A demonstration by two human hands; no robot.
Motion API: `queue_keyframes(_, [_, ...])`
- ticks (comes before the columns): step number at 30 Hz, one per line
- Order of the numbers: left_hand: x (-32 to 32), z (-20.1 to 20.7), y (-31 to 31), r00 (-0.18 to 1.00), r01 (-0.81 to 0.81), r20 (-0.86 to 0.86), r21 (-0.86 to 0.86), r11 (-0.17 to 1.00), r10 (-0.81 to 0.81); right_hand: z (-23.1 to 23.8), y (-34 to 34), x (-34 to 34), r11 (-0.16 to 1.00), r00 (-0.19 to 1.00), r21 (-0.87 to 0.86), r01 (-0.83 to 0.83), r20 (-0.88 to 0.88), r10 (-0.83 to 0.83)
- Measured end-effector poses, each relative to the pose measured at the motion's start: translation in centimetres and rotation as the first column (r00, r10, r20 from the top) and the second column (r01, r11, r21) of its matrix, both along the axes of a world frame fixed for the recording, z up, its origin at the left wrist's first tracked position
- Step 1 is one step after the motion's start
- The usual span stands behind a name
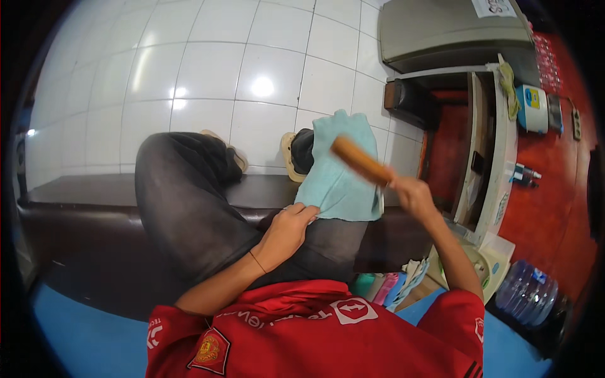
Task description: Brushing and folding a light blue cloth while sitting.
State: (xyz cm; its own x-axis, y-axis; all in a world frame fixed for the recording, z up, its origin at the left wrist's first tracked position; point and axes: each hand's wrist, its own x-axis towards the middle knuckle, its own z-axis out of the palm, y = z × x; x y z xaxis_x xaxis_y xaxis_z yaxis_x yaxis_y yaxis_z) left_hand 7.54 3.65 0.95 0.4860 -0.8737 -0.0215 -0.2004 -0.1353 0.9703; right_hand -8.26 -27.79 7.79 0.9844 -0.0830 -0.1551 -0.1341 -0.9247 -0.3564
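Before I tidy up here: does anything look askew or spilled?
Nothing spilled. The light blue cloth lies rumpled over the knee, pinned by the left hand; the right hand holds a brown brush above it.

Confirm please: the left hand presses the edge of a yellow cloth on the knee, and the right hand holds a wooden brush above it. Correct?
Not quite: in the head view the cloth is light blue, not yellow. The left hand does press its edge on the knee, and the right hand holds the wooden brush above it.
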Motion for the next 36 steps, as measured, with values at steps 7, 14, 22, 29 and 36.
queue_keyframes(7, [0.3,0.0,0.2,0.998,-0.013,0.063,0.043,0.999,0.01,-1.1,-4.1,0.8,0.748,0.748,-0.03,0.663,0.034,-0.662])
queue_keyframes(14, [0.4,0.1,1.3,0.992,-0.028,0.123,0.083,0.996,0.018,-2.3,8.2,-0.8,0.591,0.732,0.513,0.623,-0.114,-0.672])
queue_keyframes(22, [-0.3,-0.4,1.5,0.983,-0.022,0.185,0.086,0.996,0.006,-5.9,6.5,-2.8,0.149,0.394,0.598,0.787,-0.303,-0.868])
queue_keyframes(29, [-0.5,0.3,1.1,0.971,0.018,0.236,0.118,0.993,-0.046,-7.0,6.0,0.0,0.142,0.497,0.55,0.823,-0.577,-0.648])
queue_keyframes(36, [0.2,-0.6,2.5,0.943,0.068,0.313,0.141,0.988,-0.109,-3.0,5.5,-7.3,0.413,0.417,0.07,0.908,-0.06,-0.907])
